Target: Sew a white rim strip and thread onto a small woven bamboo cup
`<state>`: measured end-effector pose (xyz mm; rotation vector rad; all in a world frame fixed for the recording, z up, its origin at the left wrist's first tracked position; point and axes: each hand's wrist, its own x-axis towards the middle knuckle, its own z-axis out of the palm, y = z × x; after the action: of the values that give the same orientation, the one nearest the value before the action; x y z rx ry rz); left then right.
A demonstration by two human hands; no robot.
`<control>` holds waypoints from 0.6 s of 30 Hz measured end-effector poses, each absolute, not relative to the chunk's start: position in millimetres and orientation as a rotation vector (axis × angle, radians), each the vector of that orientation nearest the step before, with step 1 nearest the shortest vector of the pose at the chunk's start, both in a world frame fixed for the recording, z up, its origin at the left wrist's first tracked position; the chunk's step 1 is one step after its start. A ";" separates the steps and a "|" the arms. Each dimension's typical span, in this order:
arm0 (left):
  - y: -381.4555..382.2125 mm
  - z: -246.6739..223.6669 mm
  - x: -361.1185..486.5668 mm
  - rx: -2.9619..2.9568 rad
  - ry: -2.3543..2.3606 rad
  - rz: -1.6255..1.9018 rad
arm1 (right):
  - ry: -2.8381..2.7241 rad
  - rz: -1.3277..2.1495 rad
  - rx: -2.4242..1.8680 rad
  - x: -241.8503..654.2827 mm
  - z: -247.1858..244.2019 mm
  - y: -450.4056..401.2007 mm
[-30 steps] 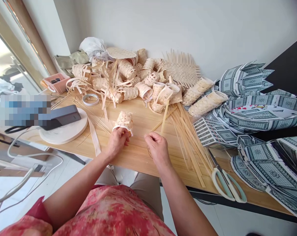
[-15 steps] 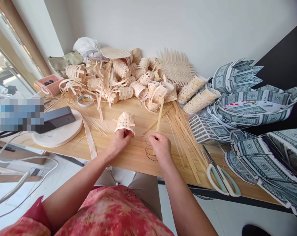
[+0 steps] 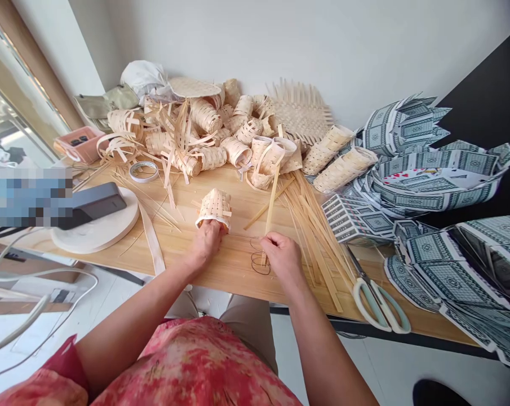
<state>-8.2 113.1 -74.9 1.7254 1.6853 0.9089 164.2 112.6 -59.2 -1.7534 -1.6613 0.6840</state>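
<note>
My left hand [image 3: 206, 245] grips the bottom of a small woven bamboo-strip basket [image 3: 214, 209], which sits upright over the fingers. My right hand [image 3: 283, 257] rests on the wooden tabletop [image 3: 233, 276] with its fingertips pinched together. A thin dark wire or thread [image 3: 260, 263] runs from those fingertips and lies in loops on the wood. A long bamboo strip [image 3: 272, 206] stands out just beyond my right hand, and its lower end is hidden near the fingers.
Woven bamboo tubes and loose strips [image 3: 204, 132] are heaped at the back. A bundle of bamboo strips [image 3: 316, 242] lies to the right, near scissors [image 3: 379, 307]. Printed playing-card sheets [image 3: 440, 180] are piled at the right. A dark device [image 3: 96, 206] rests on a round white board [image 3: 96, 228].
My right hand has shifted lower and to the right, and the dark loops now lie flatter on the table. The basket sits slightly lower in my left hand.
</note>
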 end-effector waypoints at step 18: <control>122.4 -83.1 2.5 1.762 1.754 0.808 | -1.921 0.968 -1.716 134.4 -56.6 102.2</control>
<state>2.5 122.4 -83.1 1.7624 1.7536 0.8085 134.4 102.2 -56.6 -1.7158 -1.9215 0.9679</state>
